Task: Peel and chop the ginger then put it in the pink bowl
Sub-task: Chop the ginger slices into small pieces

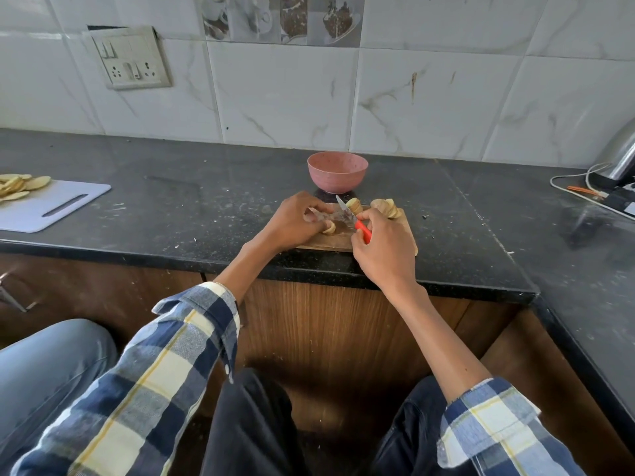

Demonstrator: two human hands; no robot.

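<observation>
Now I'm chopping: my left hand (pixel 295 219) pins the ginger (pixel 329 228), my right hand (pixel 385 249) grips the knife (pixel 354 219); next, a steady downward cut.

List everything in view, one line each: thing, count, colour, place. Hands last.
Round pink bowl: one, pink, on black counter behind wooden board.
Wooden chopping board: one, brown, counter front edge.
Ginger slices: several, pale yellow, on wooden board.
Red-handled knife: one, steel blade, over wooden board.
White plastic board: one, counter left, bearing pale slices.
Wall socket plate: one, grey, tiled wall.
Left hand: holds ginger piece.
Right hand: grips knife.
</observation>
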